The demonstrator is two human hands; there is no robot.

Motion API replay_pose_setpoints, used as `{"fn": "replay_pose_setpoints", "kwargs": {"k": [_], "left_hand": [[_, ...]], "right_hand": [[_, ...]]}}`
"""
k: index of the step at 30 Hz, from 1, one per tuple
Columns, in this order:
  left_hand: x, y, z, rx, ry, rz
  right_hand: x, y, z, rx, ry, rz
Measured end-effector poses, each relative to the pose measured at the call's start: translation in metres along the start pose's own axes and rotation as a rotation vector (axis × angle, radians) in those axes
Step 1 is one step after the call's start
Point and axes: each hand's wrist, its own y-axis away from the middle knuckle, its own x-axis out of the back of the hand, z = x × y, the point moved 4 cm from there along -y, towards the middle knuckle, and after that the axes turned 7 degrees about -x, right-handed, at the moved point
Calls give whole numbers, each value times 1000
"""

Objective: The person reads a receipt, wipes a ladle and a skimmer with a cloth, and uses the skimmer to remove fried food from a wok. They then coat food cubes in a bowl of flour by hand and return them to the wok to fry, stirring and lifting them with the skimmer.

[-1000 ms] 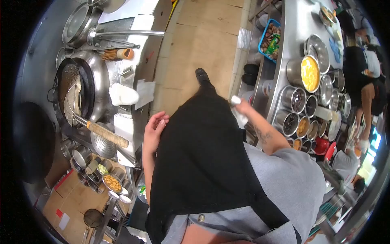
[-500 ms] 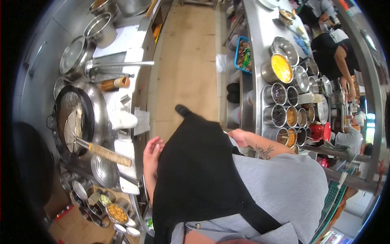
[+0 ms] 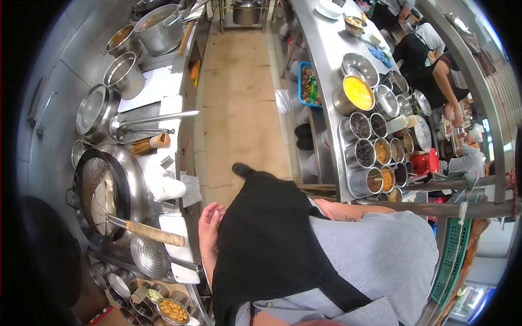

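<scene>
My left hand [image 3: 211, 218] hangs beside the black apron [image 3: 261, 233], fingers loosely bent and a little apart, with nothing in it. Nearest to it is the edge of the stove counter, where a perforated ladle [image 3: 150, 257] lies. Behind that, a wire skimmer [image 3: 155, 233] with a wrapped wooden handle rests across a dark wok [image 3: 89, 179] containing brown liquid. Only the wrist end of my right hand [image 3: 322, 206] shows beside the apron; its fingers are hidden, so whether it holds anything cannot be told.
A walkway [image 3: 239, 103] runs ahead between the stove and a steel counter [image 3: 310, 32]. On that counter stand several ingredient tins [image 3: 363, 153] and a pot of yellow liquid [image 3: 359, 93]. A blue basket [image 3: 309, 86] sits on the lower shelf. Co-workers [image 3: 448, 81] stand beyond the counter.
The view has shifted forward along the walkway, so the counters sit lower in it and more pots show at the far left. My right hand has slipped further behind the apron.
</scene>
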Motion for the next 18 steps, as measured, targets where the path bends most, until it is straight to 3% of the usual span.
{"fn": "replay_pose_setpoints", "kwargs": {"k": [2,6,8,10,11,14,17,18], "left_hand": [[-2,-4,-1,-2,-4,-18],[-5,-9,-5,-4,-3,-34],[-5,-8,-7,-3,11,-29],[-6,-6,-8,6,18,-24],[-7,-5,-7,9,21,-22],[-8,-8,-10,11,17,-30],[-9,-11,-10,12,33,-25],[-8,-10,-10,16,41,-16]], "right_hand": [[-34,56,-12,-84,-78,-46],[5,-27,-7,169,-100,9],[37,-89,-6,353,4,153],[57,-113,-10,440,237,435],[66,-116,-12,393,401,605],[58,-101,-31,457,606,761],[54,-99,-36,386,472,962],[51,-94,-35,317,516,917]]}}
